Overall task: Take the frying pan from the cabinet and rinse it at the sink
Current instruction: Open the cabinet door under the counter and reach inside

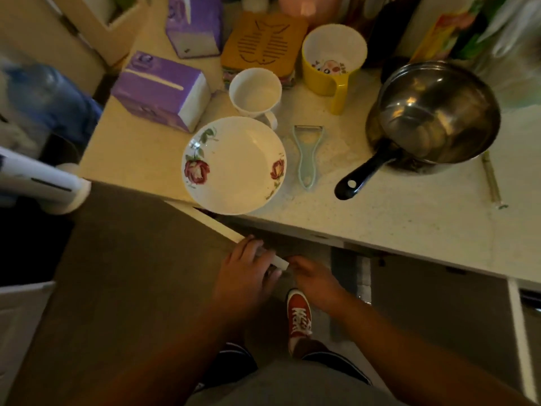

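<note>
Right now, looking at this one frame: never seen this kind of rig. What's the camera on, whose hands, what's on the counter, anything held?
There is no machine here. A person wears a wide-angle camera on the head, so the single picture looks forward and down at their own arms and a red shoe.

The left hand grips the top corner of an open cabinet door below the counter. The right hand reaches toward the opening beside it; whether it holds anything cannot be told.

On the counter lie a rose-patterned plate, a white cup, a yellow mug, a pale green peeler, a steel saucepan and two purple tissue boxes. No frying pan is in view yet.
</note>
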Available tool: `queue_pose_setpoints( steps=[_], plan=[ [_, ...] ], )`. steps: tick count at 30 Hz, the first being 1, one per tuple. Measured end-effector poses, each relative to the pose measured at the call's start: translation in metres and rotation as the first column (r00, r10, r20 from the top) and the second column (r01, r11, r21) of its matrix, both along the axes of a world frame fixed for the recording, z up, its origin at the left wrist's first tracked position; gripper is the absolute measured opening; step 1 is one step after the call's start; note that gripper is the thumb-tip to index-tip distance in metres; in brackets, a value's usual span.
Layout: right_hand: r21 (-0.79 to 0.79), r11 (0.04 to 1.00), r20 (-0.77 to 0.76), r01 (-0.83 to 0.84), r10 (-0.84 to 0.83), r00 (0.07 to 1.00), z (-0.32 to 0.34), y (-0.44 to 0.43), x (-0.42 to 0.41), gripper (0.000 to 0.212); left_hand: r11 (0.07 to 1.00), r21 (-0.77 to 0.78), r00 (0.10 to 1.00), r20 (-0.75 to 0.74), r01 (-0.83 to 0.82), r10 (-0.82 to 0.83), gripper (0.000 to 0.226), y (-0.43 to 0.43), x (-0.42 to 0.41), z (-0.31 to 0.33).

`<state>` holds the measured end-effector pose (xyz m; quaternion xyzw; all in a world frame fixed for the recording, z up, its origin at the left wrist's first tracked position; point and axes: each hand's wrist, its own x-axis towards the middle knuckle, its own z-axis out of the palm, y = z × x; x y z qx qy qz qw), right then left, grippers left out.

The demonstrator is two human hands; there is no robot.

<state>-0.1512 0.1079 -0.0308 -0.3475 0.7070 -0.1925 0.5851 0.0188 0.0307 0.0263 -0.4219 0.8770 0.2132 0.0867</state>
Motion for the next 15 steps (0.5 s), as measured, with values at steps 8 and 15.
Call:
queue_pose_setpoints(
  steps=[8,15],
  plan=[
    [0.046,0.989,0.015,-0.141,0.141,0.990,-0.004,0.004,0.050,0.027,0.974,-0.076,0.975,0.045,-0.213,0.217,0.032,0.037,0.022,-0.002],
    [0.103,0.966,0.167,-0.238,0.219,0.961,-0.014,0.004,0.112,0.020,0.961,-0.091,0.964,0.023,-0.262,0.265,0.033,0.067,0.072,-0.004]
  ],
)
